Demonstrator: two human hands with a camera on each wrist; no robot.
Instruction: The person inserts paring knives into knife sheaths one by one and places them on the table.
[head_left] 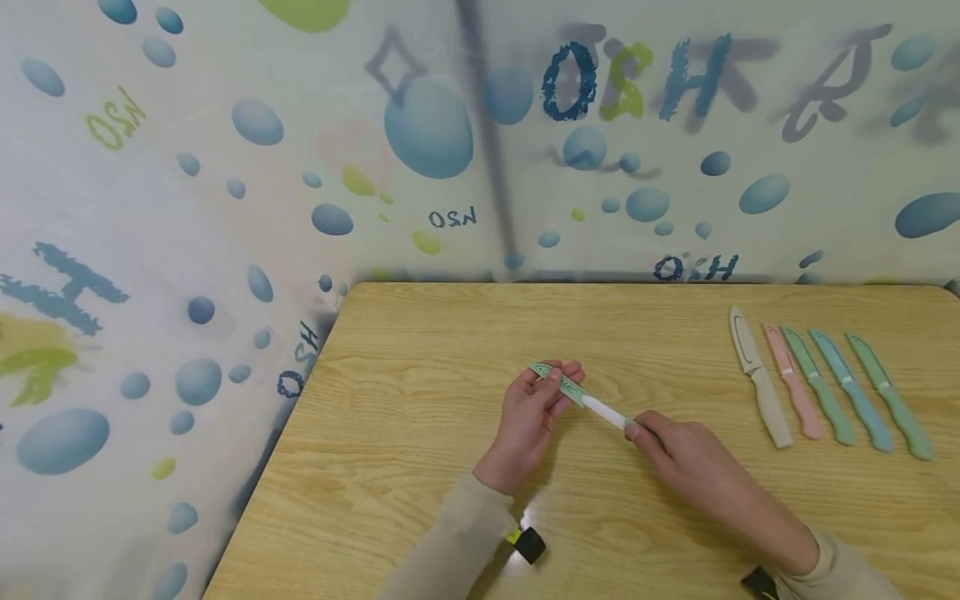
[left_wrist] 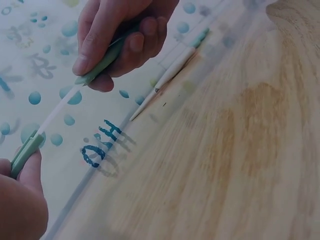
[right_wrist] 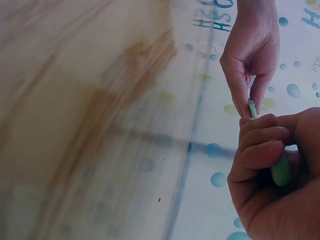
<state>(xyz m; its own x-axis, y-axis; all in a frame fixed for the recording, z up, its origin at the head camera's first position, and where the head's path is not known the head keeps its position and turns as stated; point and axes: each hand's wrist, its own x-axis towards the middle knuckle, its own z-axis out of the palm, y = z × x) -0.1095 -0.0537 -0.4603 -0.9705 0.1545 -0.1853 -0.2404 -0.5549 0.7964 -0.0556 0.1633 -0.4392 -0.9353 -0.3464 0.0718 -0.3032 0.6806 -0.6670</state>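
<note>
Over the middle of the table, my left hand (head_left: 528,421) pinches a light green knife sheath (head_left: 572,391) between thumb and fingers. A white knife blade (head_left: 604,412) shows between the two hands, its tip end hidden inside the sheath. My right hand (head_left: 693,462) grips the knife's green handle (left_wrist: 106,61), fingers curled round it. In the right wrist view the rounded end of that handle (right_wrist: 281,171) pokes out of the fist. Blade and sheath form one straight line, slanting down to the right in the head view.
Sheathed knives lie in a row at the right of the wooden table (head_left: 390,400): cream (head_left: 769,404), pink (head_left: 802,407), green (head_left: 829,408), blue (head_left: 866,410) and another green one (head_left: 903,417). A patterned wall covering (head_left: 630,183) rises behind the table's back edge.
</note>
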